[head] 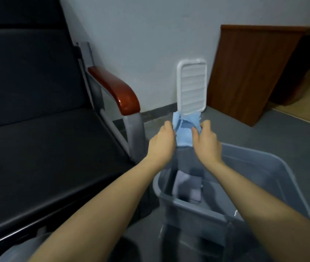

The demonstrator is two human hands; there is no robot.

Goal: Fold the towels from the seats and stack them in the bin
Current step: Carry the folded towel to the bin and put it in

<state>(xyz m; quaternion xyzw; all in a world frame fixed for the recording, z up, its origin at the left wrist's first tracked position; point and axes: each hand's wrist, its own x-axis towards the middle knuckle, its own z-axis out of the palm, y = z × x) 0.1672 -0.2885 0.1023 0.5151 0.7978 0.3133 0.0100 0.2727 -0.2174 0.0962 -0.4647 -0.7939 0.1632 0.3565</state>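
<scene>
Your left hand [162, 141] and right hand [206, 141] are both out in front, fingers pinched onto the light blue towel [185, 129], one hand on each side edge. The towel is bunched and partly folded between them, held in the air above the far rim of the grey bin [275, 165]. The bin sits on the floor to your right of the black seat [42, 148]. A folded grey towel [187, 186] already lies inside it at the bottom. A white lid [192, 86] leans upright against the wall just behind the blue towel. The seat cushion is bare; its wooden armrest [116, 87] is just left of your left hand.
</scene>
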